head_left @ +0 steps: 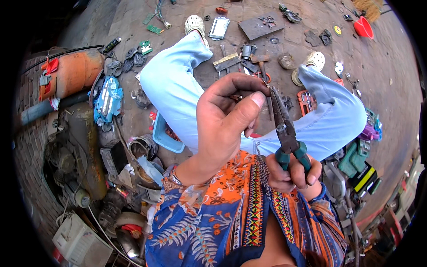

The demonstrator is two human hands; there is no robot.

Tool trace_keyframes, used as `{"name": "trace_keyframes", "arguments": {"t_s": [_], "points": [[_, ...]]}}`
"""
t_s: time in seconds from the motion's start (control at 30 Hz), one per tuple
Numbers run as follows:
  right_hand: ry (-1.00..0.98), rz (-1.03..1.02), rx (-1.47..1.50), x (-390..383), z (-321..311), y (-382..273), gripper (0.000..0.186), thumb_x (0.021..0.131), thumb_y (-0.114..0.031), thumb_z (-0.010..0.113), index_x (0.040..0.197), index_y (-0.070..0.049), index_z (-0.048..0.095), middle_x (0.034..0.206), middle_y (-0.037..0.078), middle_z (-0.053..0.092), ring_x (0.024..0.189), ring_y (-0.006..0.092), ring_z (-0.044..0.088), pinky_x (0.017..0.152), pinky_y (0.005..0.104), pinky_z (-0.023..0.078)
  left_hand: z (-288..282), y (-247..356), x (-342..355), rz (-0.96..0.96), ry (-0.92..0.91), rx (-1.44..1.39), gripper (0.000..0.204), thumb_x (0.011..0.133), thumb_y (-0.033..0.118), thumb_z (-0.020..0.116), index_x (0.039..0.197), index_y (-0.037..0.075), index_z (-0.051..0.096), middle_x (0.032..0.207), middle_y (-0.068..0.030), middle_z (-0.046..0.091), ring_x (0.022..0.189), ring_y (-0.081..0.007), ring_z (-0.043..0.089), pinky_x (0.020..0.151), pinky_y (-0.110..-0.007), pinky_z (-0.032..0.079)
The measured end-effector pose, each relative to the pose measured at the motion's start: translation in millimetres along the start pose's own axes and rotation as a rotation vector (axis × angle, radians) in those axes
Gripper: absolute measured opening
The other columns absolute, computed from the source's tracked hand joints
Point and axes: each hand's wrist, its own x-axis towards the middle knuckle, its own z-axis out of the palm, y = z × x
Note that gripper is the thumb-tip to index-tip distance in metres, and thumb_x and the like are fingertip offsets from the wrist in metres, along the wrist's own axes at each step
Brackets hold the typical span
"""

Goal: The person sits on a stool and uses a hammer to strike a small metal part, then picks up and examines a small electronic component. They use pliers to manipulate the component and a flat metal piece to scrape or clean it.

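My right hand (296, 173) is wrapped round the dark green handles of a pair of needle-nose pliers (284, 124), whose long dark jaws point up and away from me. The pliers' tips meet the fingertips of my left hand (227, 113). That hand is closed, with its thumb and forefinger curled toward each other. A tiny piece shows at the forefinger beside the jaws, too small to name. Something copper-coloured also glints inside the curled fingers, mostly hidden by them. Both hands are raised above my lap, between my spread knees.
On the ground ahead lie a hammer (262, 66), a stone (287, 61) and a dark metal plate (262, 30). A light blue tub (167, 138) stands by my left leg. Leftward are an orange cylinder (80, 71) and scrap parts; a red bucket (364, 29) is far right.
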Motion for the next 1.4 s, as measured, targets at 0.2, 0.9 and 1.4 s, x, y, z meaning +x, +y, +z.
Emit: {"name": "trace_keyframes", "arguments": {"t_s": [0.2, 0.9, 1.4], "points": [[-0.002, -0.012, 0.057, -1, 0, -2, 0.035, 0.075, -0.028, 0.057, 0.049, -0.005, 0.051, 0.081, 0.004, 0.031, 0.049, 0.0085, 0.036, 0.043, 0.0222, 0.032, 3, 0, 2, -0.003, 0.021, 0.074, 0.016, 0.08, 0.007, 0.058, 0.09, -0.004, 0.054, 0.07, -0.0031, 0.05, 0.05, -0.0058, 0.04, 0.039, -0.019, 0.031], [0.036, -0.038, -0.265, -5, -13, -8, 0.033, 0.074, -0.026, 0.057, 0.051, -0.003, 0.052, 0.08, 0.006, 0.036, 0.053, 0.0125, 0.04, 0.048, 0.025, 0.035, 6, -6, 8, -0.008, 0.007, 0.124, 0.021, 0.077, 0.01, 0.06, 0.091, -0.001, 0.049, 0.065, -0.0001, 0.046, 0.051, -0.0054, 0.04, 0.042, -0.019, 0.029], [0.02, -0.035, -0.04, -6, -15, -8, 0.038, 0.076, -0.032, 0.056, 0.05, -0.006, 0.05, 0.079, 0.005, 0.034, 0.048, 0.0101, 0.037, 0.044, 0.0244, 0.032, 3, -11, 11, -0.015, 0.011, 0.141, 0.019, 0.077, 0.006, 0.061, 0.09, -0.001, 0.049, 0.065, -0.0006, 0.047, 0.05, -0.0056, 0.041, 0.043, -0.02, 0.03]]}}
